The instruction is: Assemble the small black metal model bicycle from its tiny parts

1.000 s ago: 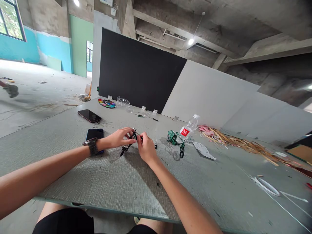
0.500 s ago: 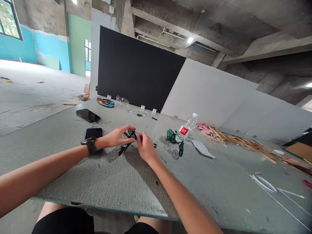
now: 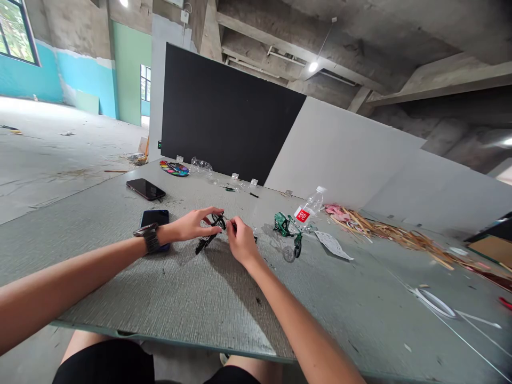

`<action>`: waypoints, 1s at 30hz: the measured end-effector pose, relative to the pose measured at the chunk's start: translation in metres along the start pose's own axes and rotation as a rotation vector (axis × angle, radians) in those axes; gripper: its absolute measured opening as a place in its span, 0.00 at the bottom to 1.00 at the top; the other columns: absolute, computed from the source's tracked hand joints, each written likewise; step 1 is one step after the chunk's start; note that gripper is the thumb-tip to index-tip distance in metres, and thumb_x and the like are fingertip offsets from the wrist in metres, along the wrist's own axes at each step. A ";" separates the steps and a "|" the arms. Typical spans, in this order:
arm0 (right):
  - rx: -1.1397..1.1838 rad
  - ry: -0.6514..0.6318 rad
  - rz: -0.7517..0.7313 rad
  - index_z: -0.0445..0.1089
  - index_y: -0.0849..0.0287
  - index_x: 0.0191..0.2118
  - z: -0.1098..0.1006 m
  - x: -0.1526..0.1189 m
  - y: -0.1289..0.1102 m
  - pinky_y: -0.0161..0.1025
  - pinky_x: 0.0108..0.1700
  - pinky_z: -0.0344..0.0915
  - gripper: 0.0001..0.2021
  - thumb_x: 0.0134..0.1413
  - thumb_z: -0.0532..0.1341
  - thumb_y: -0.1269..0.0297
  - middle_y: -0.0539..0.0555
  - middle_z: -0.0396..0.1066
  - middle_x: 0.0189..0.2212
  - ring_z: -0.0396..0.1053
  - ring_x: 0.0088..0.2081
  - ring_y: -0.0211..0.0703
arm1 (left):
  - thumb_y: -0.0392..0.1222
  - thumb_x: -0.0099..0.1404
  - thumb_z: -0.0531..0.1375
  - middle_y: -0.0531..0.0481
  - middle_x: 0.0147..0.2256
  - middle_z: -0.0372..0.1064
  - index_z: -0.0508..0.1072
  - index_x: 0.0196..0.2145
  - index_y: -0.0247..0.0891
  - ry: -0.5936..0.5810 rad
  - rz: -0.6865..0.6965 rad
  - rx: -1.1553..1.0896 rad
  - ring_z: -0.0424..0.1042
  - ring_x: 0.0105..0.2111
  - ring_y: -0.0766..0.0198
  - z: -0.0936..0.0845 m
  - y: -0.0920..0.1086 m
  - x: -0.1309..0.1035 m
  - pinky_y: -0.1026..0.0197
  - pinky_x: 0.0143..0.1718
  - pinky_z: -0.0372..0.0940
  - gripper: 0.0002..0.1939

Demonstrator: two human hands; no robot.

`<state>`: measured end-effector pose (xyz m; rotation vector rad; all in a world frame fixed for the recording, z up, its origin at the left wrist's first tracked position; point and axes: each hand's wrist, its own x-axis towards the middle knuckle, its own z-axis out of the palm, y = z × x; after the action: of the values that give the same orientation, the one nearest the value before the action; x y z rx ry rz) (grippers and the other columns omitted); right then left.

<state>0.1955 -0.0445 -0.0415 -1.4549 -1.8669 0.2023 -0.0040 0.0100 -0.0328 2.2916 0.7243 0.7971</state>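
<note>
Since a second ago, a foot has left the view at far left, and the small black bike (image 3: pixel 218 220), held mid-counter (image 3: pixel 176 298), has turned slightly. The left hand (image 3: pixel 191 225) has its grip part-curled round the bike's wheel, while the right hand (image 3: pixel 242 241) pinches a thin dark piece (image 3: pixel 234 228), mostly hidden. The small green bike (image 3: pixel 284 224) looks assembled; the black one seems partly built, what remains unclear.

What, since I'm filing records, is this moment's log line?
left hand: holding dark model | right hand: pinched shut, close beside | green model: near bottle
</note>
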 end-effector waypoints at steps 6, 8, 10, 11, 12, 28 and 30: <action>0.018 -0.001 0.011 0.63 0.56 0.33 -0.001 0.001 0.000 0.34 0.28 0.51 0.13 0.67 0.49 0.56 0.48 0.65 0.22 0.62 0.24 0.40 | 0.58 0.64 0.60 0.38 0.61 0.62 0.62 0.59 0.40 0.003 0.000 -0.021 0.74 0.45 0.54 0.000 -0.001 0.000 0.56 0.41 0.68 0.31; 0.020 0.001 0.005 0.63 0.56 0.33 -0.001 0.001 0.001 0.35 0.29 0.51 0.13 0.66 0.49 0.57 0.48 0.64 0.21 0.62 0.24 0.40 | 0.58 0.64 0.59 0.38 0.61 0.62 0.62 0.59 0.40 0.000 0.000 -0.019 0.74 0.45 0.54 0.000 -0.002 0.000 0.56 0.41 0.68 0.31; 0.021 0.002 0.001 0.62 0.56 0.32 -0.001 0.001 0.001 0.35 0.28 0.50 0.13 0.66 0.49 0.57 0.47 0.63 0.21 0.61 0.23 0.40 | 0.58 0.64 0.59 0.39 0.61 0.62 0.62 0.60 0.41 -0.005 -0.008 -0.013 0.74 0.45 0.54 0.000 -0.002 0.000 0.56 0.41 0.68 0.31; 0.020 0.004 0.000 0.62 0.56 0.32 -0.001 0.001 0.001 0.35 0.28 0.50 0.13 0.66 0.49 0.57 0.47 0.63 0.20 0.61 0.23 0.40 | 0.58 0.64 0.59 0.39 0.61 0.62 0.61 0.60 0.41 -0.008 -0.012 -0.011 0.74 0.45 0.54 0.000 -0.002 0.000 0.56 0.41 0.68 0.32; 0.020 0.004 0.000 0.62 0.56 0.32 -0.001 0.001 0.001 0.35 0.28 0.50 0.13 0.66 0.49 0.57 0.47 0.62 0.20 0.61 0.23 0.40 | 0.58 0.65 0.59 0.39 0.61 0.62 0.61 0.61 0.41 -0.013 -0.015 -0.010 0.74 0.45 0.54 -0.001 -0.001 0.000 0.56 0.41 0.68 0.32; 0.026 0.003 -0.002 0.63 0.56 0.33 -0.004 0.002 0.000 0.34 0.29 0.53 0.11 0.65 0.49 0.61 0.47 0.64 0.21 0.63 0.23 0.40 | 0.60 0.65 0.57 0.39 0.60 0.63 0.60 0.62 0.41 -0.024 -0.016 0.021 0.74 0.44 0.54 -0.002 0.004 -0.002 0.57 0.40 0.67 0.33; 0.028 0.011 -0.018 0.64 0.57 0.36 -0.003 0.001 0.001 0.34 0.30 0.54 0.10 0.65 0.49 0.61 0.48 0.66 0.23 0.64 0.24 0.41 | 0.59 0.65 0.57 0.39 0.60 0.63 0.60 0.62 0.40 -0.021 -0.020 0.024 0.74 0.44 0.54 -0.002 0.004 -0.002 0.57 0.40 0.67 0.33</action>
<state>0.1980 -0.0448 -0.0391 -1.4164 -1.8606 0.2105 -0.0057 0.0072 -0.0296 2.3074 0.7495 0.7576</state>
